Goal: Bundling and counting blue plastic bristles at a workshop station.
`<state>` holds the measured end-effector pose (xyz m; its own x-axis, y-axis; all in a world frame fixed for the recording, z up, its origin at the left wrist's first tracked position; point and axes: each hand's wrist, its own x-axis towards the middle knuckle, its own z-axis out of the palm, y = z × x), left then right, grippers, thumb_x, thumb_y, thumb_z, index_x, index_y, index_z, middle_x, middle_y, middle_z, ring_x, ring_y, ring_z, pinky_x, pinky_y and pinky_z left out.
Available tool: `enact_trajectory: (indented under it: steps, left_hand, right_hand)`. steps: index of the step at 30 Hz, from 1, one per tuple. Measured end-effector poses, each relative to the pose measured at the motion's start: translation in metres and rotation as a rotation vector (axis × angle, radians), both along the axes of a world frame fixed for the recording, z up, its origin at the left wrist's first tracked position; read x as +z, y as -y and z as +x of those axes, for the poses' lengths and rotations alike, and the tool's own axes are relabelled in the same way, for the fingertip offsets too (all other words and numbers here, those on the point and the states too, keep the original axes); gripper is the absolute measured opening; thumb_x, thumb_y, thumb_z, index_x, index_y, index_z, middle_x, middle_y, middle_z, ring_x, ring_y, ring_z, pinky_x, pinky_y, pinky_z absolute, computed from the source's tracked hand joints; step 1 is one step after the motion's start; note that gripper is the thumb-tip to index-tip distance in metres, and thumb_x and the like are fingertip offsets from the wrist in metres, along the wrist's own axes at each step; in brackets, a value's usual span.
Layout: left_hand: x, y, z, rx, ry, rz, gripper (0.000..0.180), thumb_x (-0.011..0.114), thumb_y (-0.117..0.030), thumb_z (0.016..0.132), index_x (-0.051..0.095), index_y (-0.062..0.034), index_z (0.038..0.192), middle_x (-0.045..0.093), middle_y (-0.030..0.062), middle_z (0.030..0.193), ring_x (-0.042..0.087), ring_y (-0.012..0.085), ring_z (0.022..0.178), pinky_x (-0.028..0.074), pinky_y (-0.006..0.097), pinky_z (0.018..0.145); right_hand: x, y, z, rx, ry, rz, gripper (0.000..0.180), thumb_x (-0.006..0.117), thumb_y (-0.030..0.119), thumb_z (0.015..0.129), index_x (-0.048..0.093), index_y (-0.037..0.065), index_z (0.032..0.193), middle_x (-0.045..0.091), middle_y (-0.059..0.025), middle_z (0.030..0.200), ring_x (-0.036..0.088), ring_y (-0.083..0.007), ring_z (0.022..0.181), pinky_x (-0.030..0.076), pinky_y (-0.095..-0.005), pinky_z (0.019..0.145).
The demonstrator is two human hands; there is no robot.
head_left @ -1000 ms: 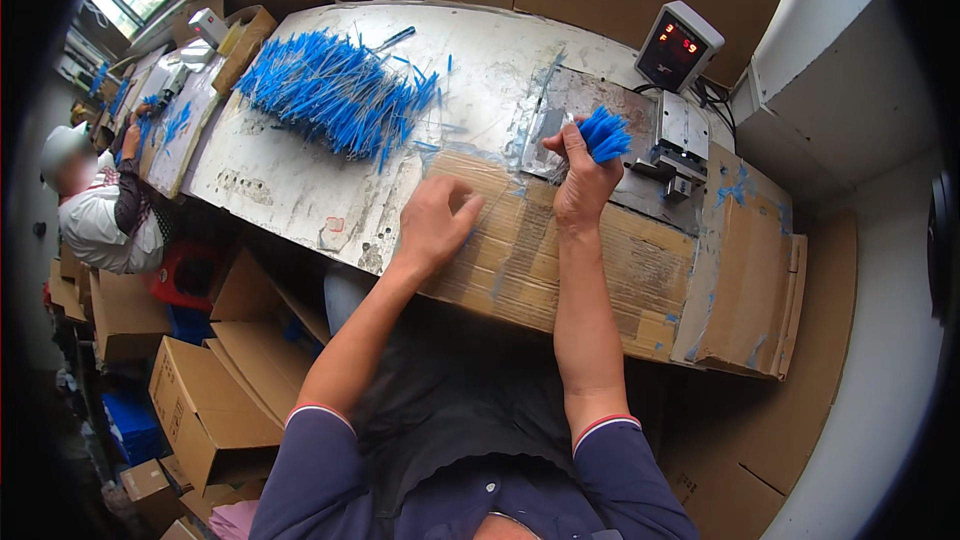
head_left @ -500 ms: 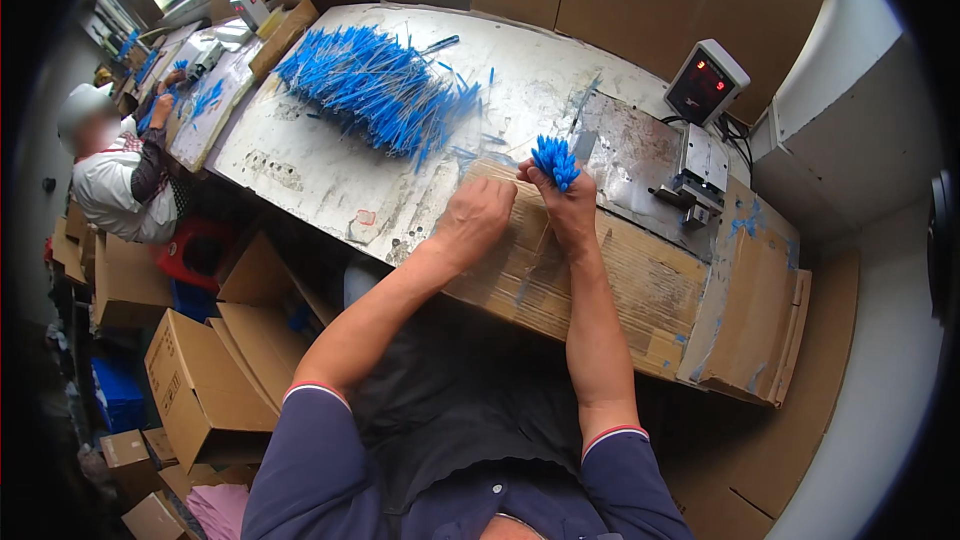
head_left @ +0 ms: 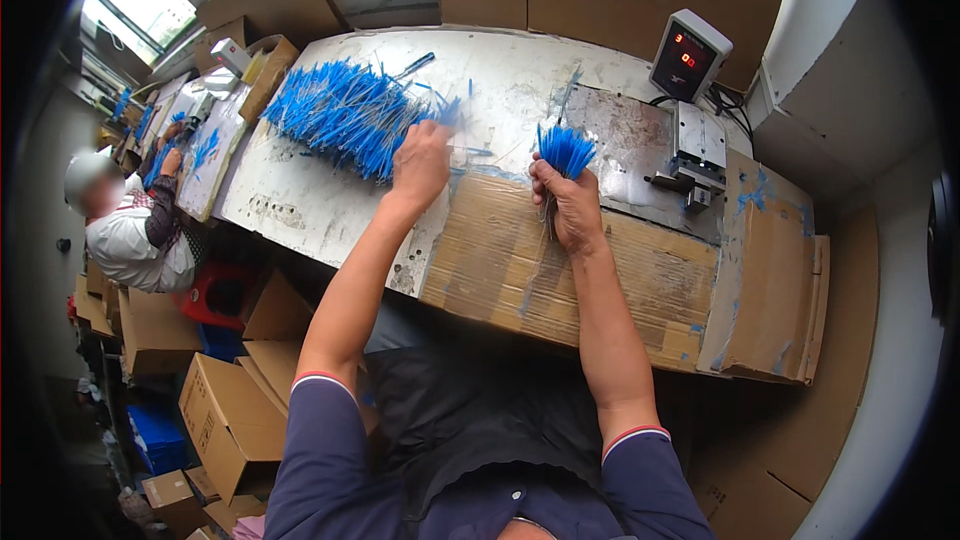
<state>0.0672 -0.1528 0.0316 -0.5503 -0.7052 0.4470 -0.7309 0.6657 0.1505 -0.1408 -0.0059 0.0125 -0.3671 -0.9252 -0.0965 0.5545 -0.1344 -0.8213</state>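
My right hand (head_left: 568, 205) is closed around an upright bundle of thin blue-tipped strands (head_left: 566, 150). The blue ends fan out above the fist, and pale thin tails hang below it. At the right end of a large heap of similar blue-tipped strands (head_left: 325, 115), my left hand (head_left: 420, 162) has its fingers curled together. A blurred blue streak shows beside those fingertips; what they hold is too smeared to name.
A flattened cardboard sheet (head_left: 490, 250) covers the near table edge. At the right stand a small metal device (head_left: 698, 145) on a metal plate (head_left: 625, 130) and a red-lit display (head_left: 690, 55). A co-worker (head_left: 140, 235) sits far left, beyond open cartons (head_left: 225, 420).
My left hand has moved left and away from me, from beside the bundle to the heap. My right hand still grips the bundle, whose blue ends now fan more widely. The view has shifted.
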Motion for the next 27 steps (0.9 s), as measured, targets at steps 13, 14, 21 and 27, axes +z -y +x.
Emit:
enact_trajectory:
  steps: [13,14,21,27]
  left_hand:
    - [0.002,0.006,-0.001,-0.115,-0.048,-0.224,0.01,0.065,-0.005,0.087,0.072,-0.0092,0.093,0.069,0.0098,0.089,0.063,0.0318,0.086,0.053,0.041,0.075]
    - [0.003,0.003,-0.003,-0.082,-0.085,-0.247,0.009,0.066,-0.007,0.088,0.073,-0.0104,0.094,0.069,0.009,0.086,0.063,0.0313,0.084,0.053,0.041,0.074]
    - [0.009,-0.085,-0.034,-0.229,-0.29,0.215,0.009,0.072,-0.013,0.092,0.076,-0.0075,0.098,0.074,0.0119,0.091,0.072,0.0316,0.084,0.056,0.041,0.074]
    - [0.005,-0.103,-0.047,-0.262,-0.37,0.305,0.01,0.07,-0.011,0.093,0.075,-0.0059,0.1,0.073,0.0133,0.092,0.071,0.0344,0.082,0.055,0.043,0.073]
  right_hand:
    - [-0.006,0.002,0.001,-0.114,0.128,0.047,0.017,0.079,0.006,0.088,0.07,-0.002,0.1,0.071,-0.0081,0.083,0.064,-0.0154,0.067,0.05,-0.028,0.055]
    - [-0.007,0.003,0.001,-0.108,0.126,0.045,0.017,0.079,0.006,0.088,0.07,-0.002,0.1,0.071,-0.0081,0.083,0.064,-0.0154,0.067,0.05,-0.028,0.055]
    - [-0.003,0.001,0.011,-0.076,0.094,0.016,0.019,0.081,0.001,0.083,0.071,-0.001,0.099,0.071,-0.0065,0.083,0.062,-0.0136,0.064,0.048,-0.0263,0.054]
    - [-0.007,0.0,0.007,-0.079,0.142,0.01,0.018,0.082,-0.002,0.081,0.073,0.0,0.096,0.073,-0.0066,0.087,0.065,-0.0145,0.065,0.053,-0.0264,0.058]
